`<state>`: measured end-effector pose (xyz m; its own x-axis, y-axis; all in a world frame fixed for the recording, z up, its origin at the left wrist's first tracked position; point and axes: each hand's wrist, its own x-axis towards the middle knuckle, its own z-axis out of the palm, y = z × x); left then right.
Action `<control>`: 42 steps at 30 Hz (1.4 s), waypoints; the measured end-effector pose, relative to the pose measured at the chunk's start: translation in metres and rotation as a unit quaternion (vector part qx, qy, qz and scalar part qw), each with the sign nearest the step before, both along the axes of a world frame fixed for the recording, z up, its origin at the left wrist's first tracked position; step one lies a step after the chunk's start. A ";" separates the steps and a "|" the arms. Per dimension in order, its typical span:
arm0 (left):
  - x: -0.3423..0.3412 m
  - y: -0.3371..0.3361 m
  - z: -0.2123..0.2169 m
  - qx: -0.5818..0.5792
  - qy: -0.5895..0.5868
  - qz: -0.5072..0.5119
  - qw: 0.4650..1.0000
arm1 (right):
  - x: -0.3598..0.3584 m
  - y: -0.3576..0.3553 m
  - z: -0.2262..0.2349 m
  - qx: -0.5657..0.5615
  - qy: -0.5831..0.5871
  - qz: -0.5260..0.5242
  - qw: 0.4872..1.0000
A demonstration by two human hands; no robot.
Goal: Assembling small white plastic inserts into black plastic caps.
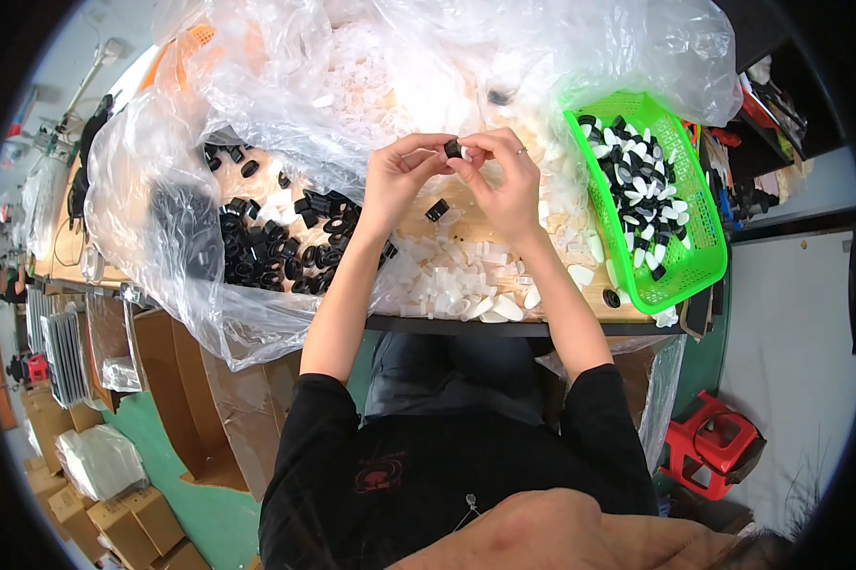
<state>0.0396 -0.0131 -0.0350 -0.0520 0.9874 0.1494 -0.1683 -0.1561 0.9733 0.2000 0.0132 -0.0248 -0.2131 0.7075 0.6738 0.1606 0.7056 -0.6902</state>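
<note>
**Both hands pinching one small black ring above the surface**

Left hand (397, 176) and right hand (504, 180) meet at upper centre of the frame, fingertips pressed together around a small black plastic ring-shaped part (454, 148). The part is held between thumb and forefinger of both hands, clear of the wooden surface (418, 228) below. Each grip is closed on this one piece; whether a white piece is also pinched against it cannot be told.

Left of centre, a heap of loose black plastic rings (276, 252) lies on a crumpled clear plastic sheet (162, 171) that drapes over the surface edge. One stray black ring (437, 210) sits just below the hands. At lower centre, along the near edge, lies a spread of small white translucent plastic caps (466, 280); more of the same fill the clear bag at upper centre.

At right of the frame, a bright green perforated plastic basket (699, 266) holds mixed black-and-white assembled pieces (642, 185). A red plastic stool (713, 442) stands on the floor at lower right. Brown cardboard cartons (171, 399) stand at lower left.
</note>
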 end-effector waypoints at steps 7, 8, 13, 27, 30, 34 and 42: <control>0.002 -0.001 -0.001 0.023 0.014 0.021 0.999 | 0.000 0.001 -0.003 -0.006 -0.008 0.012 1.000; 0.001 -0.001 0.000 0.033 0.015 0.024 0.999 | 0.000 0.002 -0.002 -0.024 0.006 0.021 0.999; 0.002 -0.005 0.012 -0.010 0.004 0.000 1.000 | 0.003 0.007 -0.007 -0.101 0.088 0.063 0.989; 0.000 -0.003 0.005 0.011 -0.016 -0.012 1.000 | 0.000 0.000 0.001 0.081 -0.005 -0.036 0.996; 0.000 -0.002 0.004 0.010 -0.026 -0.008 1.000 | 0.002 0.000 0.002 0.085 -0.016 -0.047 0.995; 0.001 -0.002 0.004 0.020 -0.012 -0.006 1.000 | 0.000 0.001 0.001 0.078 -0.009 -0.040 0.996; 0.004 0.000 -0.001 0.075 0.009 0.028 0.997 | -0.001 0.002 0.004 0.055 -0.033 -0.014 0.998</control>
<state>0.0436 -0.0135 -0.0363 -0.1016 0.9497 0.2963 -0.1381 -0.3084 0.9412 0.1989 0.0155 -0.0209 -0.2406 0.6367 0.7326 0.2227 0.7709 -0.5968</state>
